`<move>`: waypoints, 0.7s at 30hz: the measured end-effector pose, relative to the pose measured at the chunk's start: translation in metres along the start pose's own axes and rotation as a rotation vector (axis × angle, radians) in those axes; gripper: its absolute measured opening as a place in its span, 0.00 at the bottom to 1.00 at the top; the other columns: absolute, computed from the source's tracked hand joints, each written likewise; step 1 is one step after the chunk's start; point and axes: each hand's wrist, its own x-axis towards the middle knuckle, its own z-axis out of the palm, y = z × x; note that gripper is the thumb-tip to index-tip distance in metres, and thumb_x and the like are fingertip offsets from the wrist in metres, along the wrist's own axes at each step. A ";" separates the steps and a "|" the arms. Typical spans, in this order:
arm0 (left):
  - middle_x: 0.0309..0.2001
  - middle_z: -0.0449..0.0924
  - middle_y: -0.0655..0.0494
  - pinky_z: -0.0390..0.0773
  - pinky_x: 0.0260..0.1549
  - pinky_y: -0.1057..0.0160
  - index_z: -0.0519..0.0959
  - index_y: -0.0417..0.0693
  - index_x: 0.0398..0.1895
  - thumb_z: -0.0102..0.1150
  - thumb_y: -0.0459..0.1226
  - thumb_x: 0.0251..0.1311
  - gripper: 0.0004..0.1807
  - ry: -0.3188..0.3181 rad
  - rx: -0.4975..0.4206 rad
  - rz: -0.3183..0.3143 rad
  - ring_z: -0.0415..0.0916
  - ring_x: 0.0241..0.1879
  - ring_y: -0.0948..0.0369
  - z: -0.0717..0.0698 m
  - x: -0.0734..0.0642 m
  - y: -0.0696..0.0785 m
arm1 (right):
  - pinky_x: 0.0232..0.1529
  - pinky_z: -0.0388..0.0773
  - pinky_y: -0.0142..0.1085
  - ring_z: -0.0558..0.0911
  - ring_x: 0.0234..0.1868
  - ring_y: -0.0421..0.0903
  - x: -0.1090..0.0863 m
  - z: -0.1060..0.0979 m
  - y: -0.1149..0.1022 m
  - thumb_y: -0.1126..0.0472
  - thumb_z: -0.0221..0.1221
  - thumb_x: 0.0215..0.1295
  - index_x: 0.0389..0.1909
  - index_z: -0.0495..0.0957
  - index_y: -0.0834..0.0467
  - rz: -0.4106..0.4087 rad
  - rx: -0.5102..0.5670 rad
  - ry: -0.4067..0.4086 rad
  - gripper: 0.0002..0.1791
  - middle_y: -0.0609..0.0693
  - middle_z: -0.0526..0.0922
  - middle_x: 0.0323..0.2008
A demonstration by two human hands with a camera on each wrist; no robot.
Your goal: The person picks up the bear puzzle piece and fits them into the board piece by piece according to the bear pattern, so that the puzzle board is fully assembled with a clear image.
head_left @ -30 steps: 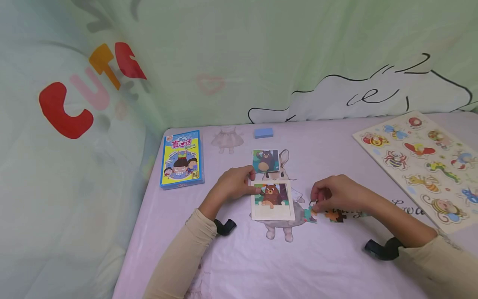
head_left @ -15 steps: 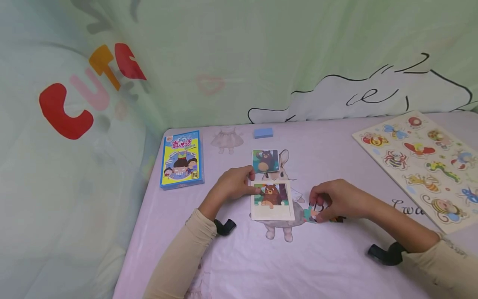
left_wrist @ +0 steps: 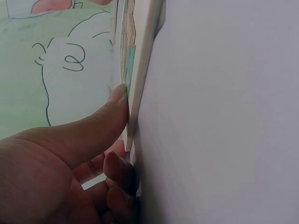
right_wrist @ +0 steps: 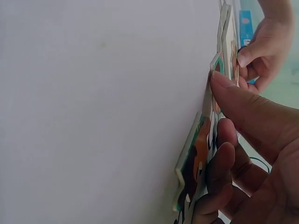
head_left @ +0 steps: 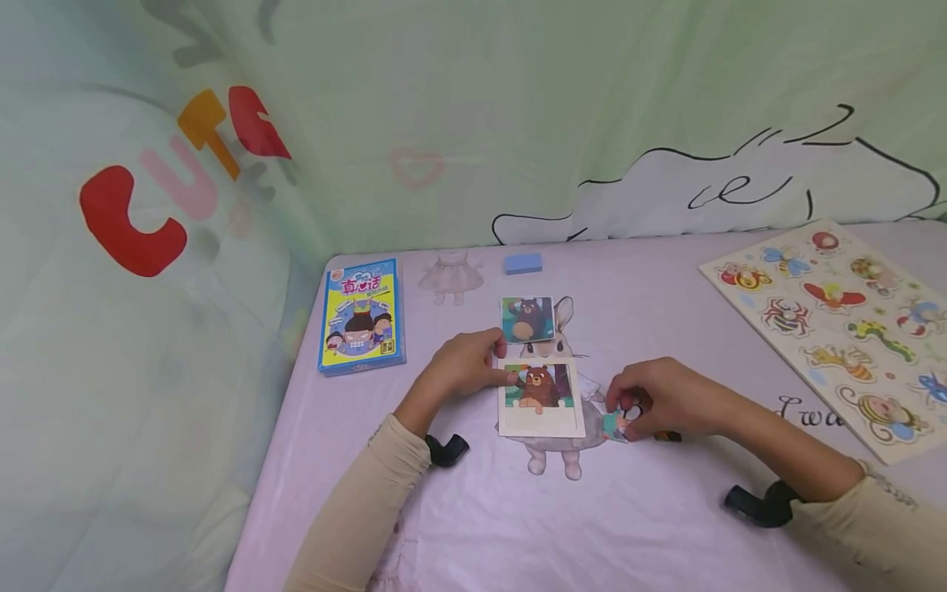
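My left hand (head_left: 468, 362) holds the left edge of a small framed jigsaw board (head_left: 543, 423), its thumb on the upper face, as the left wrist view also shows. A brown bear picture fills the upper part of that board; below it the surface is pale and bare. Right of the board, my right hand (head_left: 664, 398) pinches a teal jigsaw piece (head_left: 612, 426) between thumb and fingers. Beneath the same hand lies a brown and orange piece (right_wrist: 191, 163), mostly covered in the head view. A bear picture card (head_left: 528, 319) lies just beyond the board.
A blue and yellow card box (head_left: 361, 316) stands on the left of the cloth-covered table (head_left: 577, 534). At the back sits a small blue block (head_left: 523, 263). A large wooden insect puzzle (head_left: 829, 329) lies at the right. Curtains rise behind the table.
My right hand has come slightly nearer and lower, covering more of the brown piece, and its fingertips have closed in on the teal piece. The left hand and the board stay where they were.
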 end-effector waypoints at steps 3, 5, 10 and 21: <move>0.26 0.72 0.57 0.65 0.28 0.63 0.74 0.54 0.41 0.74 0.51 0.57 0.20 -0.003 0.000 0.000 0.69 0.27 0.59 0.000 0.000 0.000 | 0.28 0.72 0.30 0.72 0.28 0.35 0.000 0.000 0.000 0.61 0.78 0.48 0.32 0.81 0.48 -0.015 -0.008 -0.001 0.15 0.42 0.77 0.29; 0.26 0.72 0.57 0.64 0.28 0.63 0.74 0.55 0.41 0.74 0.51 0.57 0.20 -0.004 0.000 -0.001 0.68 0.27 0.60 -0.001 0.000 -0.001 | 0.28 0.72 0.30 0.72 0.28 0.36 0.001 0.000 -0.001 0.61 0.78 0.49 0.33 0.81 0.49 -0.012 -0.017 -0.001 0.15 0.42 0.77 0.29; 0.26 0.71 0.57 0.64 0.27 0.63 0.74 0.54 0.41 0.74 0.51 0.58 0.20 0.002 0.003 0.003 0.68 0.27 0.60 -0.001 -0.001 -0.001 | 0.30 0.72 0.29 0.73 0.30 0.38 0.003 0.000 -0.002 0.61 0.78 0.50 0.38 0.82 0.48 0.024 -0.044 0.002 0.17 0.42 0.77 0.31; 0.28 0.72 0.57 0.64 0.29 0.63 0.74 0.55 0.42 0.73 0.52 0.58 0.20 0.001 0.003 0.002 0.69 0.28 0.60 0.001 0.000 -0.002 | 0.29 0.73 0.31 0.73 0.30 0.40 0.005 -0.001 0.001 0.60 0.77 0.51 0.35 0.82 0.48 0.046 -0.045 0.016 0.15 0.41 0.76 0.27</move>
